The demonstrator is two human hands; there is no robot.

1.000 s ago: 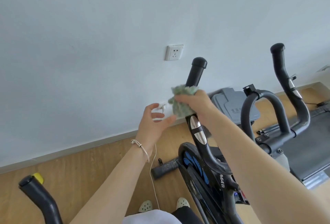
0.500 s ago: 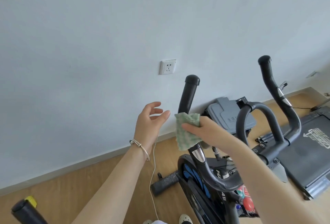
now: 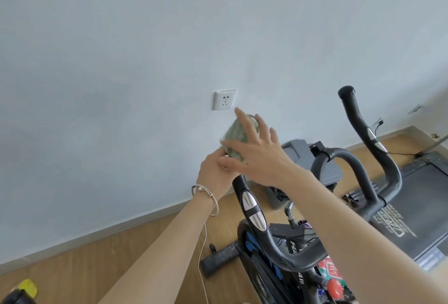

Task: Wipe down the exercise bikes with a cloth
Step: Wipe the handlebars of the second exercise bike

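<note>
- Sitting bunched over the top end of the bike's left handlebar post (image 3: 252,209) is the green cloth (image 3: 236,137), up near the middle of the shot, just at 5 o'clock from the wall socket (image 3: 224,99).
- Right hand (image 3: 257,156) is laid flat over the cloth with its fingers (image 3: 244,122) spread apart and pointing up toward 11 o'clock, so it's pressing on the cloth rather than pinching it.
- Left hand (image 3: 215,173) comes up from 7 o'clock and is tucked in under the right one, curled around the post just below the cloth. Can't really tell if it's gripping the cloth too, since the right hand covers that spot.
- There's a thin bracelet (image 3: 206,191) on the left wrist.
- Below the hands the black post has a silver sensor plate (image 3: 253,209) on it, then it curves down toward 5 o'clock into the exercise bike (image 3: 278,262) frame, which has blue bits on the flywheel cover and a red knob (image 3: 335,284) lower down.
- The other handlebar (image 3: 363,134) sticks up at 3 o'clock from the hands, well apart from them, nobody touching it.
- A grey console thing (image 3: 322,168) sits behind the bars, between them.
- Over at 4 o'clock, on the right edge, is a treadmill deck (image 3: 417,194), lying flat on the wooden floor (image 3: 97,255).
- A white cord (image 3: 202,255) hangs down past the left forearm to the floor.
- Pale blue wall (image 3: 145,37) fills the whole top half.
- Way down at 8 o'clock in the corner there's something dark with a yellow tip (image 3: 28,288), mostly cut off.
</note>
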